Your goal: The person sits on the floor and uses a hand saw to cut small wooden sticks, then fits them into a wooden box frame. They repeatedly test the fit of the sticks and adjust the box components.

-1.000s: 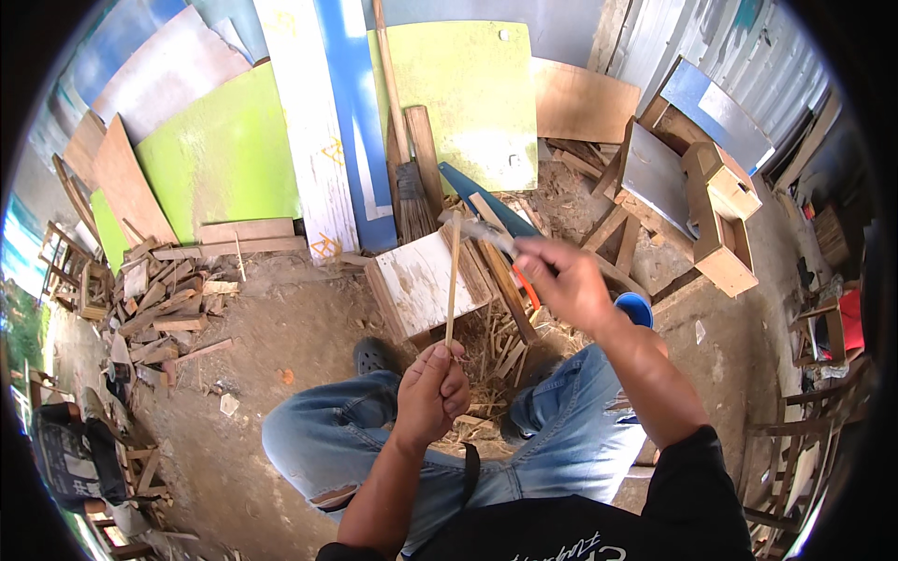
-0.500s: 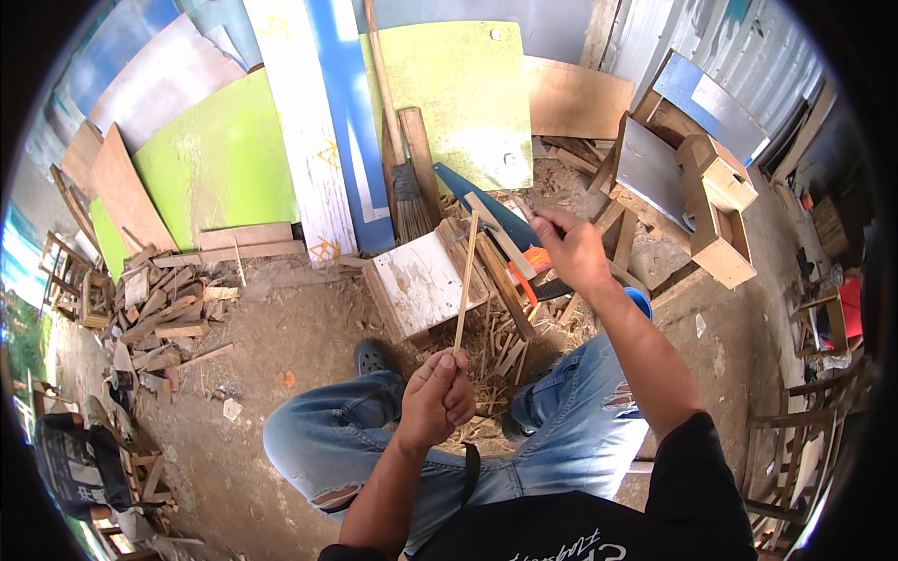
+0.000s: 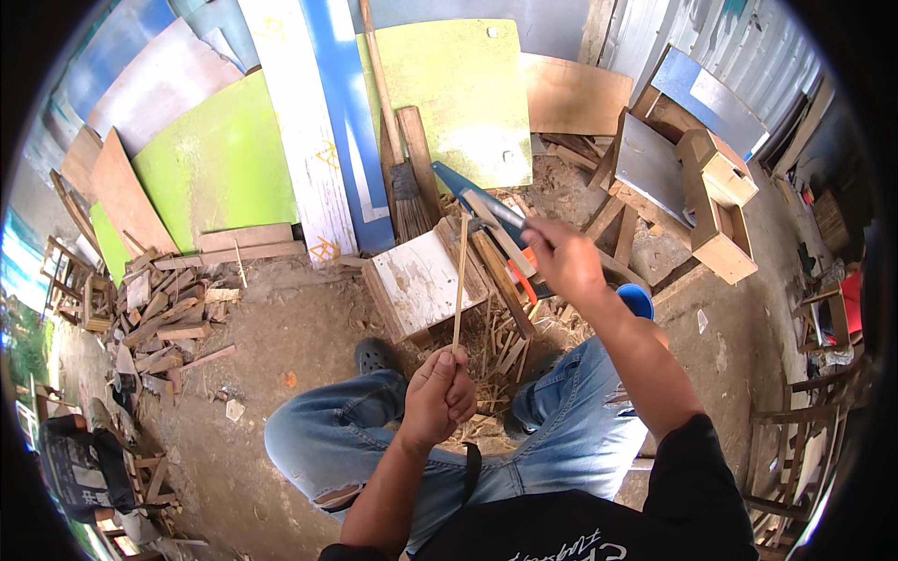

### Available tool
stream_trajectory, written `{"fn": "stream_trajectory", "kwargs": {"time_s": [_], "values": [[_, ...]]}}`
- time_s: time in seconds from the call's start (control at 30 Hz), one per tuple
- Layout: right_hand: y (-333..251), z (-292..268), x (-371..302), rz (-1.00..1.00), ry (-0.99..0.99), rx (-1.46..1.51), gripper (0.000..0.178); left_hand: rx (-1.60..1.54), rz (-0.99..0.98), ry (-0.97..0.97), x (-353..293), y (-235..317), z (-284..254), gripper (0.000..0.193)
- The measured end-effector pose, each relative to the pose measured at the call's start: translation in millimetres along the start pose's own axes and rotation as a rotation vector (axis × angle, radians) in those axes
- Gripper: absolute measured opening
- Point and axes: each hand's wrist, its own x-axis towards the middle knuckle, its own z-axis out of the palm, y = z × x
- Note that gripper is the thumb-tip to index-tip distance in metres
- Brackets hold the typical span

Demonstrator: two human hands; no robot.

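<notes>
knees in blue jeans [image 3: 327, 439] are spreading wide, probably making room for both hands. left hand [image 3: 437, 397] is clenching the near end of a thin wooden stick [image 3: 460, 280], thumb uppermost; gripping so low seems to be leaving nearly the whole length exposed. stick is pointing away from the body, passing over a low white-topped wooden block [image 3: 412, 290]; cannot tell if it is resting there. right hand [image 3: 564, 262] is grasping a greyish tool [image 3: 508, 214], fingers wrapping its near end, far part reaching close to the stick's tip; blur is hiding its kind and any contact. blue cup [image 3: 636, 300] is sitting near the right hand, perhaps for easy reach. blue-green saw blade [image 3: 453, 181] is lying beyond the block. scrap wood [image 3: 173, 313] is heaping up leftward. farther off, broom [image 3: 407, 192] and green panel [image 3: 468, 93] are standing propped, likely saving space.
</notes>
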Motion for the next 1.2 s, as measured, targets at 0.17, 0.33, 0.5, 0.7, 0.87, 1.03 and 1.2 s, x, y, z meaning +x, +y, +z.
{"fn": "stream_trajectory", "kwargs": {"time_s": [0.17, 0.33, 0.5, 0.7, 0.87, 1.03, 1.2], "values": [[-5, -12, -6, 0.036, -0.166, 0.336, 0.028, 0.062, 0.052, 0.059, 4, -1, 4, 0.025], [-11, -10, 4, 0.075, -0.184, 0.312, 0.030, 0.106, 0.017, -0.049, 2, -3, 7, 0.026], [-4, -8, 1, -0.037, -0.406, 0.135, 0.037, 0.096, 0.062, -0.097, -2, 2, 5, 0.026], [0, -12, 1, 0.010, -0.184, 0.409, 0.036, 0.121, 0.066, -0.061, 0, 1, 7, 0.026], [-5, -13, -7, -0.058, -0.354, 0.304, 0.028, 0.149, 0.072, -0.081, 0, 1, 7, 0.027], [-21, -8, -32, -0.294, -0.594, 0.190, 0.025, 0.148, 0.084, 0.000, 1, 3, 3, 0.027], [-11, -19, -5, -0.043, -0.146, 0.307, 0.026, 0.197, 0.094, -0.038, 2, 1, 4, 0.026]]}}
